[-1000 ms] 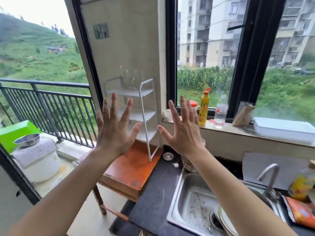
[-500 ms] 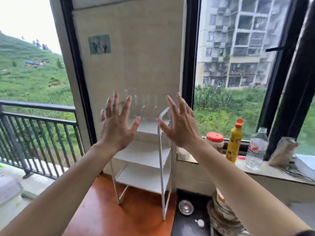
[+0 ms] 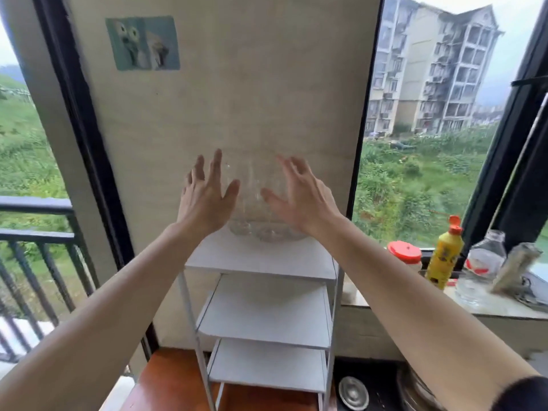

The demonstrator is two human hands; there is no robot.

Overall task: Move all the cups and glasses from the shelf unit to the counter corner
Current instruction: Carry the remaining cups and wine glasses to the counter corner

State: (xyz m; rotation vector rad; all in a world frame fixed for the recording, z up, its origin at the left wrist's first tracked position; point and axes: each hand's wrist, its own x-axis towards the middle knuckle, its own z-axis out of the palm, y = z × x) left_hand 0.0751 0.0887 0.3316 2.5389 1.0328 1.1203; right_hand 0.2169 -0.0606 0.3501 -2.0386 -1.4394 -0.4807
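- Glasses (image 3: 255, 209), clear and upright, stand clustered at the far side of the top tier of the white shelf unit (image 3: 261, 262), close to the beige wall. They blur into one another, so I cannot count them.
- My left hand (image 3: 203, 203) is at the cluster's left flank and my right hand (image 3: 302, 203) at its right flank, so the glass sits directly between the two palms.
- Both hands are spread wide, fingers straight and apart, thumbs turned inward toward the glass. Neither is wrapped round anything. I cannot tell whether any fingertip touches the glass yet.
- Each glass has its long axis vertical, and the palms face each other across it, so I judge the grip should close sideways onto the walls, left palm moving right and right palm moving left.
- The two hands look about equally near the cluster. The right one lies on the side of the dark counter (image 3: 379, 375), low and to the right of the shelf unit.
- Everything sits on the top tier, and the two lower tiers show no cups, so I judge that nothing has been carried over yet.
- I see tipping as the risk: squeezing the whole group could knock an inner glass loose.
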